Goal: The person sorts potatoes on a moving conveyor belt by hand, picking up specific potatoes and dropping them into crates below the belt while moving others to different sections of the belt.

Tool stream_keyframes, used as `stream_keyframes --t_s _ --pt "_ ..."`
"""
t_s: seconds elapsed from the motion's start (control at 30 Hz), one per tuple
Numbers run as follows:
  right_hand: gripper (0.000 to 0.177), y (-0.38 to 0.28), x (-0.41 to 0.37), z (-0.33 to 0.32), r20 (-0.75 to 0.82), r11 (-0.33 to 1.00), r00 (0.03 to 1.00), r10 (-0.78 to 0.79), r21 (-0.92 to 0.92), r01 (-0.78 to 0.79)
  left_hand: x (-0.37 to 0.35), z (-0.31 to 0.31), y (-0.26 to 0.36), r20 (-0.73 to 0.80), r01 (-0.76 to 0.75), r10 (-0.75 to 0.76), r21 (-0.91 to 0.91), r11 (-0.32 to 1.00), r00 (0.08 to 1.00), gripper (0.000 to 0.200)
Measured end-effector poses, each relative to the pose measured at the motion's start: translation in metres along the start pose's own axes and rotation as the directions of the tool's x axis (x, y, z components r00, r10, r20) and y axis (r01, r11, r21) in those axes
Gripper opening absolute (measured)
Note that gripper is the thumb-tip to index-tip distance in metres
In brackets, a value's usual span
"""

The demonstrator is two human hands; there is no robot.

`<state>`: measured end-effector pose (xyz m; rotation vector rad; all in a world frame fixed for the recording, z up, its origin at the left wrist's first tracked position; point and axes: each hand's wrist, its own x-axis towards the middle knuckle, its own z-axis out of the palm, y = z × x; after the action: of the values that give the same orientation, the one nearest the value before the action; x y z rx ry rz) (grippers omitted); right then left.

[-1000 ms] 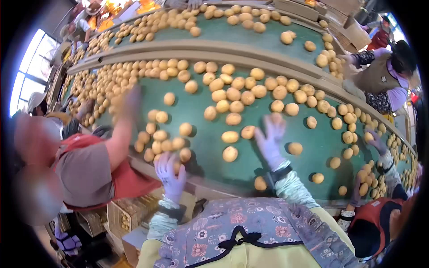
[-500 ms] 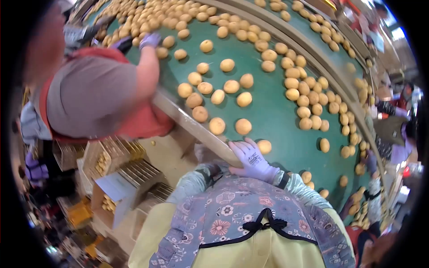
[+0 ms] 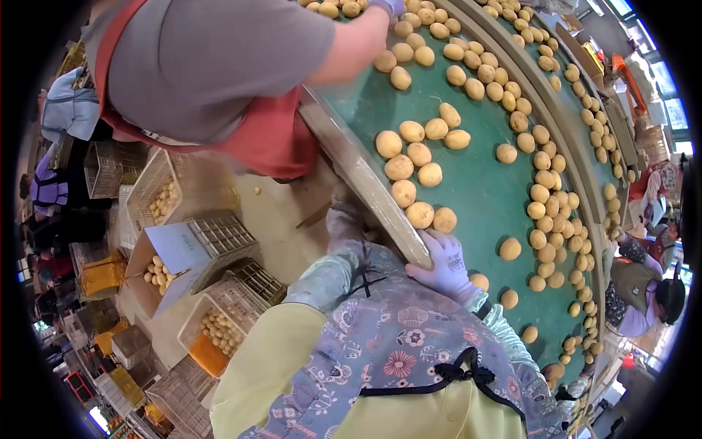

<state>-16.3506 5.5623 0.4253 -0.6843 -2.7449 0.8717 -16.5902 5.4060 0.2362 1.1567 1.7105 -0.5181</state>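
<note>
Nearest: grey-blue floral smock [image 3: 398,322], fabric, black piping, 1 knotted bow. Left sleeve [image 3: 322,282], pale and crinkled, runs to the conveyor belt's near edge; left hand lost in shade there, can't tell its grip. Right hand [image 3: 444,268], thin lilac glove, printed on the back, lies over the end of a straight metal rail [image 3: 365,175] on that near edge; thumb and fingers touch it, can't tell if clamped or just resting. Potatoes [image 3: 430,175]: tan, smooth, round to oval. 4 singles near the right hand and wrist; 11 in a loose group by the rail, lowest 2 close to the fingertips. Conveyor belt [image 3: 475,183]: flat, matte green; more potatoes banked along its far edge, too packed to count. Floor off the near edge: 3 containers with potatoes, 1 cardboard box [image 3: 172,256] with pale flaps, 2 plastic crates [image 3: 235,298]. Farther up the near edge: 1 co-worker, grey top, red apron [image 3: 281,135], gloved hand [image 3: 391,6] cut by the top of the view, grip unclear. Beyond the curved divider [image 3: 585,172]: second belt [image 3: 574,106] with potatoes, and 1 person in a vest [image 3: 630,285]
</note>
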Motion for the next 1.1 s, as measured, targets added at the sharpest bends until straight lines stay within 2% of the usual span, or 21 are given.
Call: stream_keyframes --t_s 0.23,0.33,0.37,0.43,0.47,0.5,0.53,0.57,0.6,0.63,0.67,0.7,0.73,0.77,0.8,0.83,0.9,0.97,1.0,1.07,1.1 --pt "0.088 -0.008 0.048 0.015 0.049 0.999 0.998 0.035 0.004 -0.035 0.042 -0.006 -0.051 -0.045 -0.243 0.24 -0.072 0.967 0.97 0.062" --pt "0.087 -0.015 0.067 0.014 -0.009 1.0 1.0 0.009 0.024 -0.009 0.066 0.002 -0.087 -0.172 -0.531 0.511 -0.107 0.84 0.842 0.058" --pt "0.084 -0.024 0.077 0.01 0.039 0.998 0.998 0.04 0.036 -0.042 0.074 0.001 -0.097 -0.212 -0.612 0.582 -0.117 0.782 0.785 0.057" --pt "0.081 -0.018 0.083 0.007 0.027 0.99 0.99 0.137 0.02 -0.138 0.017 -0.057 -0.09 -0.119 -0.506 0.494 -0.29 0.812 0.861 0.057" --pt "0.073 -0.006 0.083 0.012 -0.052 0.996 0.996 0.069 0.053 -0.066 -0.045 -0.115 -0.076 -0.086 -0.372 0.372 -0.423 0.826 0.924 0.056" --pt "0.066 0.004 0.082 0.011 -0.132 0.997 0.991 -0.003 0.074 0.013 -0.043 -0.108 -0.091 -0.421 -0.561 0.467 -0.127 0.818 0.777 0.051" --pt "0.054 0.012 0.082 0.002 -0.343 0.998 0.939 -0.029 -0.058 0.01 -0.047 -0.112 -0.098 -0.613 -0.597 0.478 0.014 0.802 0.629 0.037" --pt "0.05 0.017 0.077 -0.026 -0.459 0.985 0.887 0.047 -0.124 -0.116 -0.079 -0.147 -0.097 -0.605 -0.583 0.41 -0.113 0.804 0.682 0.032" --pt "0.046 0.024 0.062 -0.058 -0.564 0.956 0.82 0.1 -0.174 -0.236 -0.103 -0.182 -0.099 -0.48 -0.485 0.411 -0.035 0.874 0.775 0.028" --pt "0.039 0.053 0.032 -0.07 -0.645 0.893 0.736 0.203 -0.187 -0.41 -0.12 -0.206 -0.096 -0.466 -0.504 0.446 0.0 0.863 0.764 0.028" --pt "0.04 0.072 -0.003 -0.083 -0.729 0.785 0.607 0.317 -0.158 -0.599 -0.133 -0.225 -0.094 -0.399 -0.584 0.445 -0.359 0.728 0.801 0.028" --pt "0.045 0.096 -0.042 -0.085 -0.803 0.646 0.474 0.362 -0.151 -0.749 -0.137 -0.24 -0.094 -0.319 -0.54 0.461 -0.675 0.503 0.828 0.028" --pt "0.054 0.123 -0.089 -0.075 -0.827 0.448 0.35 0.439 -0.137 -0.884 -0.131 -0.245 -0.089 -0.389 -0.568 0.447 -0.721 0.397 0.805 0.032" --pt "0.061 0.144 -0.125 -0.06 -0.815 0.313 0.158 0.558 0.03 -0.949 -0.138 -0.262 -0.066 -0.495 -0.696 0.49 -0.544 0.469 0.717 0.033" --pt "0.061 0.171 -0.159 -0.038 -0.738 0.314 -0.008 0.675 0.297 -0.902 -0.143 -0.28 -0.034 -0.58 -0.785 0.542 -0.34 0.518 0.608 0.035" --pt "0.061 0.168 -0.156 -0.029 -0.743 0.316 -0.022 0.669 0.312 -0.896 -0.128 -0.294 -0.008 -0.663 -0.87 0.729 0.248 0.427 0.17 0.05" --pt "0.057 0.161 -0.129 -0.012 -0.808 0.415 0.071 0.585 0.223 -0.882 -0.108 -0.291 0.031 -0.497 -0.786 0.851 0.451 0.422 0.172 0.065" --pt "0.051 0.14 -0.059 -0.014 -0.792 0.566 0.076 0.606 0.363 -0.74 -0.079 -0.279 0.059 -0.387 -0.801 0.901 0.467 0.374 0.195 0.058" --pt "0.05 0.136 -0.022 -0.013 -0.752 0.642 0.089 0.654 0.488 -0.591 -0.062 -0.282 0.056 -0.365 -0.805 0.913 0.478 0.353 0.183 0.058" --pt "0.058 0.139 0.054 -0.001 -0.707 0.644 0.122 0.696 0.54 -0.542 -0.03 -0.289 0.049 -0.357 -0.685 0.906 0.603 0.409 0.227 0.05" --pt "0.065 0.12 0.093 -0.015 -0.662 0.647 0.2 0.722 0.543 -0.535 -0.019 -0.3 0.037 -0.415 -0.765 0.889 0.504 0.4 0.192 0.042"
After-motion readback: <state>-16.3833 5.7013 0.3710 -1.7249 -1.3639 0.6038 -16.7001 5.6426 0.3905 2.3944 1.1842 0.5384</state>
